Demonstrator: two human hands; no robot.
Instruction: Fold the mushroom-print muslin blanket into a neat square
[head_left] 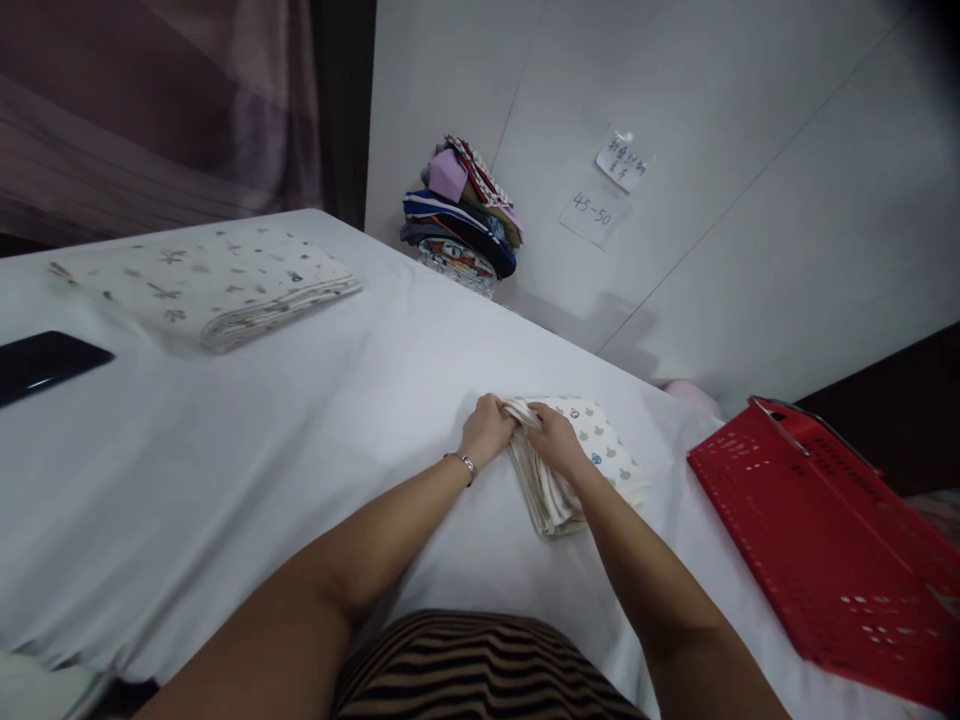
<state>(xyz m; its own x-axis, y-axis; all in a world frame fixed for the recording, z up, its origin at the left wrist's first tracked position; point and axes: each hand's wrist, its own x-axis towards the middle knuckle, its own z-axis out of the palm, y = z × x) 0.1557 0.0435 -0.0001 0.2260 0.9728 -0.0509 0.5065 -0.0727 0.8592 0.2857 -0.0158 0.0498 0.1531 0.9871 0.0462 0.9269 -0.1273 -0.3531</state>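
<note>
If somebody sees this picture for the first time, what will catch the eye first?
Both hands meet at the middle of the white table: the left hand and the right hand hold one corner of a small folded cloth with printed figures. At the right edge lies a bright red basket, and a pile of colourful fabrics leans against the far wall.

Both arms stretched forward; left hand (pixel 487 430), right hand (pixel 553 440) close together, fingers curled closed.
</note>
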